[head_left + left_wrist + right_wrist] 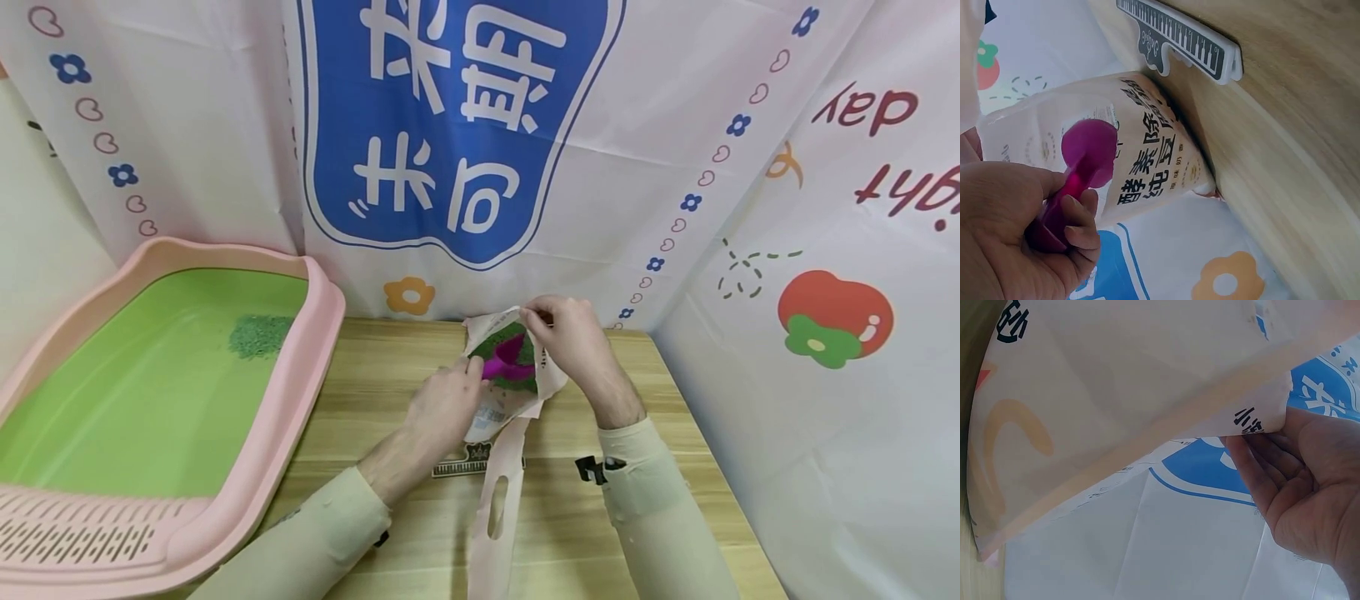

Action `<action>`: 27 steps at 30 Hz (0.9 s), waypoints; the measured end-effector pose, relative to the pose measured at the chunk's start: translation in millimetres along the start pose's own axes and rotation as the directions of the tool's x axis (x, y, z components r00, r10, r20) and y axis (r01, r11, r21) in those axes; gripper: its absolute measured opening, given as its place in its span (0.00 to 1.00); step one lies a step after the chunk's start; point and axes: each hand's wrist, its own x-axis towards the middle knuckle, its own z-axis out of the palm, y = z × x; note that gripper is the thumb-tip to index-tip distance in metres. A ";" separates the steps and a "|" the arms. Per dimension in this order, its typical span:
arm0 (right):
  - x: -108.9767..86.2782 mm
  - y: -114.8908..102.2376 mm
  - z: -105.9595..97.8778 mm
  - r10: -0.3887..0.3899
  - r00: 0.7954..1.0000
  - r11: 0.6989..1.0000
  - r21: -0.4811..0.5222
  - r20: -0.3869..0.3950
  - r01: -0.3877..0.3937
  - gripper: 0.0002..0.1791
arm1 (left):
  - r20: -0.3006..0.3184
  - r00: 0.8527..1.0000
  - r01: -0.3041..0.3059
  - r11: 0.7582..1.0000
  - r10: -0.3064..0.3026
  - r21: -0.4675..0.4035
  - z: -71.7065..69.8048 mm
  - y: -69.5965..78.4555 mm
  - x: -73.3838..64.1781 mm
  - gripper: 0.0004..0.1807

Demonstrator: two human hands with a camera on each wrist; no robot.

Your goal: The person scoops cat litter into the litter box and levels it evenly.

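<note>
My left hand (447, 400) grips the handle of a purple scoop (508, 367), whose bowl sits in the mouth of a pale printed bag (489, 422). Dark green granules (495, 343) show inside the bag, around the scoop. On the bag's far right, my right hand (573, 342) pinches its upper edge between thumb and fingers and holds the mouth apart. In the left wrist view, the fingers curl round the scoop in front of the bag's lettered side. The right wrist view has the bag's rim (1266, 422) held at the fingertips.
To the left stands a pink litter box (303, 400) with a green floor and a patch of green granules (258, 335). A piano-pattern clip (459, 469) and a pale strip with a handle slot (483, 567) lie before the bag. Printed cloth walls (630, 167) enclose the wooden table (390, 346).
</note>
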 end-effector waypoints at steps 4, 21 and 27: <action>-0.1 -0.4 -0.6 0.009 1.000 1.000 0.001 -0.001 -0.009 0.12 | -0.036 0.999 0.008 1.000 -0.007 0.021 0.6 -4.7 -6.5 0.17; 0.1 -1.2 -1.8 0.028 1.000 1.000 -0.006 0.002 -0.028 0.13 | -0.071 0.997 -0.007 0.998 0.011 0.064 0.6 -19.4 -17.9 0.19; 0.6 -1.5 -1.6 0.038 0.999 0.999 -0.005 0.007 -0.038 0.13 | -0.035 0.999 0.012 0.997 -0.009 0.079 -12.0 -24.1 -20.1 0.18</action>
